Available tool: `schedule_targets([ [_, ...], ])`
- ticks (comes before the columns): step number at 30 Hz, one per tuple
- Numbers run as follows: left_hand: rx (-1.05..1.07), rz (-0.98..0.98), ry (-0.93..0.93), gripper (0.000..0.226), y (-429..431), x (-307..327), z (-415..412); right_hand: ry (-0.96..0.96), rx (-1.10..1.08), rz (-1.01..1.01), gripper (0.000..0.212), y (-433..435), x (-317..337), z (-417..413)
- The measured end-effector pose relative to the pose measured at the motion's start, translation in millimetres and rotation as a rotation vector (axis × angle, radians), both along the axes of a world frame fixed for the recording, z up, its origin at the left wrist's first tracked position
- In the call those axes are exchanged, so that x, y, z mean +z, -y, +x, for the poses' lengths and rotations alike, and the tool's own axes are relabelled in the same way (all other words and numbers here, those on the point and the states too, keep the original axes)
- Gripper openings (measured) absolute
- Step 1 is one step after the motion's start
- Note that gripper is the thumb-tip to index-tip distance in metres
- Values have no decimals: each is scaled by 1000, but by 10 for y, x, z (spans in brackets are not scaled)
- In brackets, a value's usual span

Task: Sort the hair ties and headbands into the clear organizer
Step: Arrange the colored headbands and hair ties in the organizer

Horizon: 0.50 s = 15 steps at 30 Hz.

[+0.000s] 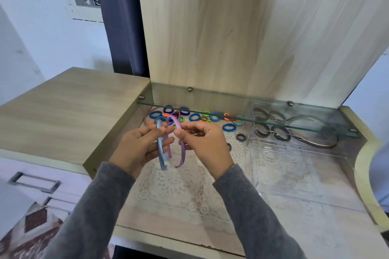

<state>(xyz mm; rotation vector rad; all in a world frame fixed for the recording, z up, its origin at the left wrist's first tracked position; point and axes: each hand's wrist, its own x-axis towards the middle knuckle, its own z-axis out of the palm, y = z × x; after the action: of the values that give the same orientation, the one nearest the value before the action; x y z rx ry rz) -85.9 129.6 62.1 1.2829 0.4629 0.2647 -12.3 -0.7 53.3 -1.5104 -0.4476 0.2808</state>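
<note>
Centrally, left hand point(139, 145) grips blue headband point(163, 162), right hand point(203, 146) pinches purple headband point(182, 152); glass shelf point(273, 123) overhangs hair ties point(194, 117), organizer point(294, 164) alongside.

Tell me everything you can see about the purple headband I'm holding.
The purple headband is a slim, matte lilac U-shaped band, seemingly fabric-covered. It is held above the lace mat with its arch toward the scattered hair ties and both ends pointing back at the person. The right hand pinches one leg near the arch; fingers of the left hand lie across the other leg, beside the blue headband it holds.
</note>
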Motion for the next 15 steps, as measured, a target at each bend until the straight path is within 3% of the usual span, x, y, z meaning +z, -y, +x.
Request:
schedule_targets([
  [15,7,-32,-30,17,-11,-69,24,-56,51,10,18,-127,-66,-73],
])
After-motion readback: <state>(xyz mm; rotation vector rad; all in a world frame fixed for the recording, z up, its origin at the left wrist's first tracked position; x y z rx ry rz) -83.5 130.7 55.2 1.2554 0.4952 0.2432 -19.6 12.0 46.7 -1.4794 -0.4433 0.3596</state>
